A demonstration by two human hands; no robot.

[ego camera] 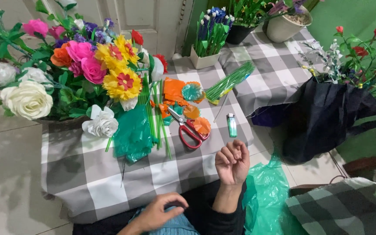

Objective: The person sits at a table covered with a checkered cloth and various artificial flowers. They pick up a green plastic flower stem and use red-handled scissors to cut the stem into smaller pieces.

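My right hand is raised over the near edge of the grey-and-white checked cloth, palm towards me. Its fingers are curled shut and nothing shows in them. My left hand lies low on my lap against blue denim, fingers bent towards the thumb; whether it pinches anything is unclear. Nearest the right hand are red-handled scissors and a green lighter on the cloth. Beside them lie orange petal pieces, loose green stems and crumpled green plastic film.
A big bunch of artificial flowers fills the left. Further back are a bundle of green stems and a white pot of blue flowers. A dark bag of red roses stands right, a green plastic bag by my arm.
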